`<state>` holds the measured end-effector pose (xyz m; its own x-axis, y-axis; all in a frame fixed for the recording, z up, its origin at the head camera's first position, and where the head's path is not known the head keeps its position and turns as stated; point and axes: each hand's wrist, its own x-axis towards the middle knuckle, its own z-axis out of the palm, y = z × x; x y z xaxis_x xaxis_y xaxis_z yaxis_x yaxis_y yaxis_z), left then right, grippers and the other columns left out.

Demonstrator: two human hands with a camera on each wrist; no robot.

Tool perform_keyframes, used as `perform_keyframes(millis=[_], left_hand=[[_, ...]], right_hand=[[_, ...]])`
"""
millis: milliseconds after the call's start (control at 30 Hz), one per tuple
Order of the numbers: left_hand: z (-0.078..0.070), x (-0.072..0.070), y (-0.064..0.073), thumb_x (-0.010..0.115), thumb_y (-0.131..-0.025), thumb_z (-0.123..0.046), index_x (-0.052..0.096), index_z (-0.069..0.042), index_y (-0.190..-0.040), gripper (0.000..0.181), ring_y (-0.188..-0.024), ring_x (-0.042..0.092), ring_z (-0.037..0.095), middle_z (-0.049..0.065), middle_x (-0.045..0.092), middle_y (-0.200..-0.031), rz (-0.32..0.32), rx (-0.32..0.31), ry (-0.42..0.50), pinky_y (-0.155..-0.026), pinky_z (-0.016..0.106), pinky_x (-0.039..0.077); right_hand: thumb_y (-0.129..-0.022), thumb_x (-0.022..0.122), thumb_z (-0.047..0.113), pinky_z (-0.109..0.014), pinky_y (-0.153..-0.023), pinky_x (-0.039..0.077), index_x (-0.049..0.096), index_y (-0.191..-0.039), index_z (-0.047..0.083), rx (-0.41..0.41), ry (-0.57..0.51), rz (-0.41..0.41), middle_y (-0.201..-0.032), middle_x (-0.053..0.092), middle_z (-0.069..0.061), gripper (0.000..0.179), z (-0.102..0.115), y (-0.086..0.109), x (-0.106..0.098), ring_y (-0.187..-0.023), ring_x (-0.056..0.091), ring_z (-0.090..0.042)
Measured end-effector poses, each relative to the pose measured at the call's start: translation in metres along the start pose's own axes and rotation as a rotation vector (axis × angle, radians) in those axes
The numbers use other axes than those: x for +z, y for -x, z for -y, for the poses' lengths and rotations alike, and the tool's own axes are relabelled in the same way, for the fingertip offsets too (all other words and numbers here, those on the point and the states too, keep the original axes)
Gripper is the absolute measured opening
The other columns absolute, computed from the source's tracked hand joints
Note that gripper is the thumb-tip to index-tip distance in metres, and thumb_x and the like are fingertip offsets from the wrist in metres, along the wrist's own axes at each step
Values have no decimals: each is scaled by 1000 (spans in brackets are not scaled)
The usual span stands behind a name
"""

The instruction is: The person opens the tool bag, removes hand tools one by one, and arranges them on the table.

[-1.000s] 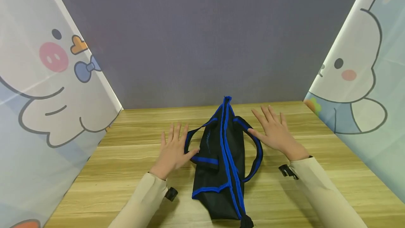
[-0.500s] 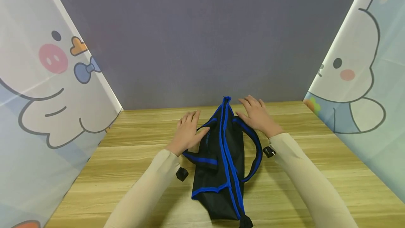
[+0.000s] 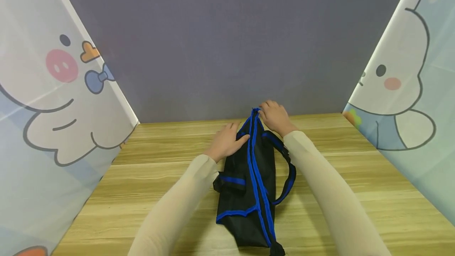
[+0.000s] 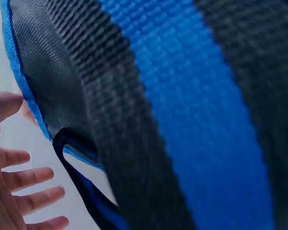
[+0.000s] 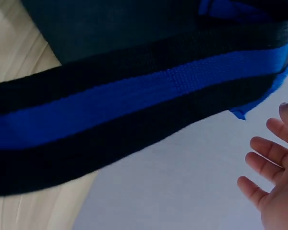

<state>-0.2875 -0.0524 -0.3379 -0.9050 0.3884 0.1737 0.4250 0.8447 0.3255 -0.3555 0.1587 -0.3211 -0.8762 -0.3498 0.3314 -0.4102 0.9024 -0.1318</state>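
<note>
A black fabric bag (image 3: pixel 264 181) with blue edging stands on the wooden table, its long blue-trimmed seam running away from me. My left hand (image 3: pixel 226 142) is over the bag's far left side, thumb reaching toward the seam. In the left wrist view its thumb (image 4: pixel 7 104) overlaps the blue edge, and the fingers are spread. At the far right end, my right hand (image 3: pixel 275 117) has its fingertips beside the bag's tip. Those fingers (image 5: pixel 264 153) look loosely bent in the right wrist view. A black-and-blue strap handle (image 3: pixel 289 177) loops out on the right, under that wrist.
The second strap handle (image 3: pixel 232 180) lies on the bag's left side, partly hidden by the left sleeve. A grey panel (image 3: pixel 227 46) rises behind the table (image 3: pixel 160 145). Cartoon-printed cloths (image 3: pixel 71 129) flank both sides. A black knotted end (image 3: pixel 277 249) hangs at the bag's near tip.
Both hands have moved inward and away from me, from beside the bag to its far end. The left handle has shifted slightly under the left wrist; the bag has stayed put.
</note>
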Motion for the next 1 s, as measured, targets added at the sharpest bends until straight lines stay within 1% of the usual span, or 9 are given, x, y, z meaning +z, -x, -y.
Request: perform_keyframes(millis=[133,300,367,433,567,733,833,900,1000], left_hand=[[-5,3,-4,48,-103,-47,49,-2,-144,61,-127,52,33,16,53,-142,-19,36,41,-107,45,44],[-9,4,-7,56,-101,-36,62,-3,-128,43,-102,64,25,13,66,-116,-54,49,164,-88,38,54],[-11,3,-7,59,-99,-32,65,-3,-121,36,-94,66,24,11,69,-107,-66,42,210,-82,36,55],[-12,2,-7,61,-98,-29,68,-4,-115,31,-91,66,23,10,70,-103,-70,30,254,-80,35,56],[-13,-2,-7,64,-96,-23,72,-4,-105,23,-84,66,20,8,72,-97,-54,-1,368,-73,30,55],[-11,-2,-6,65,-96,-16,74,-1,-97,17,-67,63,18,9,71,-82,-20,-18,513,-59,24,52],[-9,1,-6,64,-97,-10,74,2,-96,16,-61,64,18,12,71,-79,-3,-17,584,-54,24,54],[-8,2,-6,63,-97,-7,74,4,-97,15,-61,65,16,13,72,-83,5,-15,622,-55,25,57],[-7,5,-6,62,-97,-4,73,6,-97,15,-61,67,16,16,73,-87,5,-9,663,-55,28,59]], right_hand=[[-108,44,25,-57,-104,40,55,-134,1,39,-6,30,-135,52,-20,37,3,-12,3,-128,46,-40],[-107,45,28,-58,-105,38,59,-131,2,91,-54,55,-135,52,-20,38,7,-24,9,-128,45,-39],[-107,47,29,-58,-105,38,60,-130,3,109,-66,61,-133,53,-20,38,8,-28,11,-127,46,-39],[-106,50,29,-59,-105,39,62,-128,3,124,-70,57,-131,54,-19,37,9,-30,12,-126,47,-39],[-104,54,26,-59,-102,41,68,-121,1,158,-105,29,-123,57,-19,33,9,-31,15,-120,50,-40],[-102,58,20,-59,-98,43,73,-112,-1,187,-165,-17,-116,59,-20,27,9,-31,15,-113,51,-40],[-102,56,17,-59,-98,41,71,-111,-3,190,-217,-32,-115,59,-21,27,8,-32,17,-112,50,-41],[-101,54,15,-59,-98,40,68,-111,-5,191,-271,-46,-114,59,-22,27,6,-31,19,-111,51,-42],[-100,54,12,-55,-96,44,66,-111,-8,183,-367,-77,-111,60,-24,26,2,-30,22,-106,54,-42]])
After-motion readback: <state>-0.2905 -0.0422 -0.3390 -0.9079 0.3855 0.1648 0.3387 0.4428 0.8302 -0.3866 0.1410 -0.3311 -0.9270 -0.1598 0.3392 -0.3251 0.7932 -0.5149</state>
